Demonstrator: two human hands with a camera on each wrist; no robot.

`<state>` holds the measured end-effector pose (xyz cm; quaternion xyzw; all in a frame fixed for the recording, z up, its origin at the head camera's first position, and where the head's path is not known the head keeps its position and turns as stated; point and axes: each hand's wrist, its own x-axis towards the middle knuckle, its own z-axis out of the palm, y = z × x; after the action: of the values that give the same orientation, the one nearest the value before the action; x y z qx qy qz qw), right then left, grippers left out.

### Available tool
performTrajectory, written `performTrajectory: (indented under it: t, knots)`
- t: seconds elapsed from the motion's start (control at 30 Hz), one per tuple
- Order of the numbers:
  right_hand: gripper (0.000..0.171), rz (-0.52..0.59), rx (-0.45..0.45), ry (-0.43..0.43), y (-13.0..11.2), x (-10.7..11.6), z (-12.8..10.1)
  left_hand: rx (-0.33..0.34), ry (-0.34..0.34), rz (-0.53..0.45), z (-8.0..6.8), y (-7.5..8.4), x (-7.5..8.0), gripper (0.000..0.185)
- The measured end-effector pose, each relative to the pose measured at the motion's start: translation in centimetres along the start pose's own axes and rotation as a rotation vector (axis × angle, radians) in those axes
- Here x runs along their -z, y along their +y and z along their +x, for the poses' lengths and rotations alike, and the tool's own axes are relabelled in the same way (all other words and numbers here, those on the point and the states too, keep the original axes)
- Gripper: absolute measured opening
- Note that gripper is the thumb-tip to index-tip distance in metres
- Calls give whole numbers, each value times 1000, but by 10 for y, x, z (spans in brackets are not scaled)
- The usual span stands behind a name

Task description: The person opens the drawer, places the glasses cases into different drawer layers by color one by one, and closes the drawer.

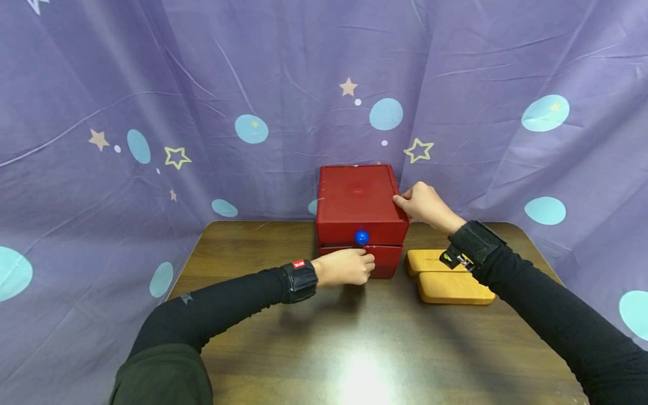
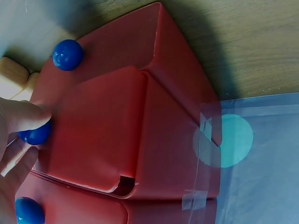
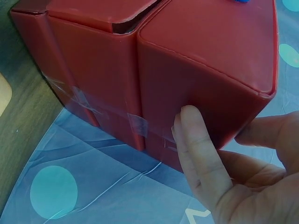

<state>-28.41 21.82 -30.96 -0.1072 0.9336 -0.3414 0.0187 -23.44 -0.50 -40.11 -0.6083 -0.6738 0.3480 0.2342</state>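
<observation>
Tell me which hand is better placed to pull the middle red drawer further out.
Left. The left hand grips the blue knob of the middle drawer, which sits slightly out, so that hand seems better placed to pull. The right hand touches the side of the red drawer unit, away from that knob.

Brown wooden table (image 1: 263, 354), glare patch (image 1: 363, 379) near middle. Right side: two yellow cases lying flat, near case (image 1: 453, 288) just beside far case (image 1: 424, 260), set slightly further right. Far side: creased purple backdrop (image 1: 293, 56) with blue circles (image 1: 386, 114), beige stars (image 1: 348, 87), yellow star outlines, white dots (image 1: 358, 102).
</observation>
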Motion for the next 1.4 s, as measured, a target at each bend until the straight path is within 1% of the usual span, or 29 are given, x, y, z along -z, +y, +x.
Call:
performTrajectory:
  t: [0.2,0.57,0.9,1.17,1.4]
  knots:
    - [35,2,4,6,-1,0,0,24,20,27,0,-1,-4,27]
    - [36,9,8,6,-1,-1,0,39,32,45,0,0,-6,28]
    - [35,-10,11,14,-1,0,0,11,40,36,-2,-3,-10,27]
    - [35,-8,12,17,0,-1,0,7,78,36,-4,-4,-14,25]
    - [35,-8,21,14,2,-1,0,15,62,10,-3,-3,-12,25]
